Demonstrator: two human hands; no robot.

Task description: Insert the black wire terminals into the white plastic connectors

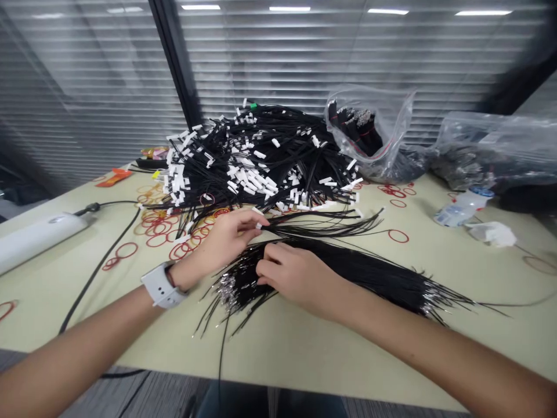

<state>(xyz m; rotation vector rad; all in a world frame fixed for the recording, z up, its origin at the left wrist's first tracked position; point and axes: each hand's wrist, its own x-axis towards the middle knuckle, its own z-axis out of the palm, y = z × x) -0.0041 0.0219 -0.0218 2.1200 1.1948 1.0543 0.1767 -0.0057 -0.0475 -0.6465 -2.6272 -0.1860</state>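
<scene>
A small white plug (pixel 259 226) is pinched between the thumb and fingertips of the left hand (pixel 232 235), and thin black wires (pixel 326 220) are seen stretching rightward from just beside these fingertips. The near end of a thick bundle of black wires (pixel 374 267), laid on the table (pixel 331 360), is partly covered by the right hand (pixel 296 276). Its fingers are curled inward over the strands; whether a wire is gripped there cannot be told. Behind both hands, a pile of plugged wires (pixel 282 125) is heaped.
</scene>
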